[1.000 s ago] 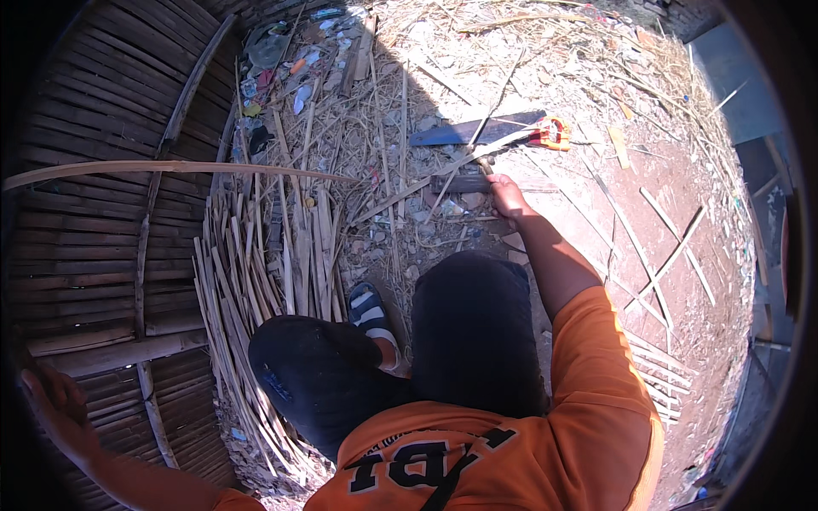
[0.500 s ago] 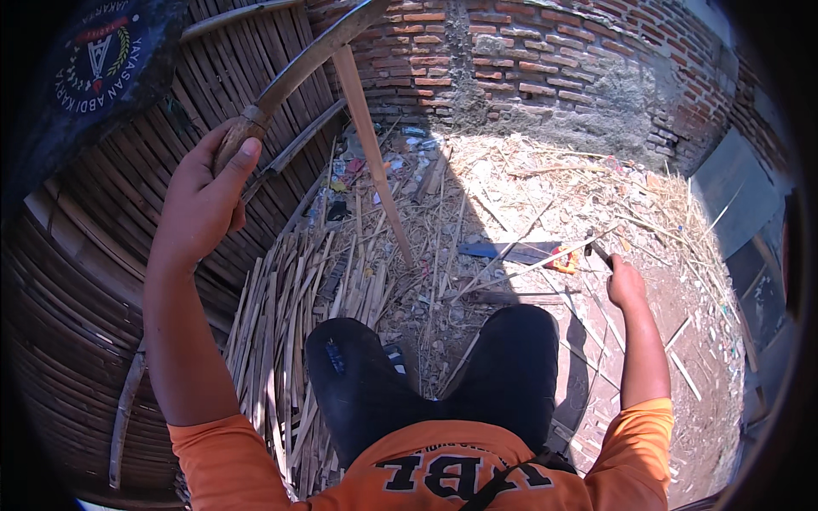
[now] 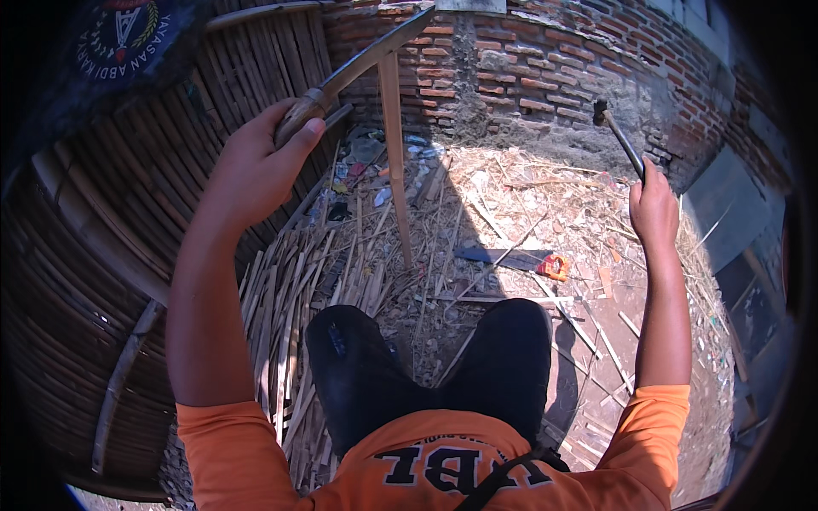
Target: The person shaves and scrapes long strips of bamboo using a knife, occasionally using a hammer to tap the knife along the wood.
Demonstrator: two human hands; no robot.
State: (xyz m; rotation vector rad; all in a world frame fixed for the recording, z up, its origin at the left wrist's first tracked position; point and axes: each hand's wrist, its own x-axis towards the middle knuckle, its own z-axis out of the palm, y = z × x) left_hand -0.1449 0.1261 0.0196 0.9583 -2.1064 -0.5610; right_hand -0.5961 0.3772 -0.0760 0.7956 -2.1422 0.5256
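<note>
My left hand is closed round the wooden handle of a machete, raised at the upper left. The blade slants up and to the right. Its lower edge meets the top end of an upright split bamboo or wooden strip, whose foot stands among the scraps on the ground. Over on the right, my right hand grips a hammer by its dark handle. The hammer's head points up and away to the left, well apart from the machete.
A handsaw with an orange handle lies on the littered ground ahead. Several long strips are piled beside my left knee. A slatted bamboo wall stands at left, a brick wall at the back, grey panels at right.
My right hand has swung the hammer up from low near the saw to head-high. My left hand and the machete have shifted right, and the strip's top has moved right with the blade.
</note>
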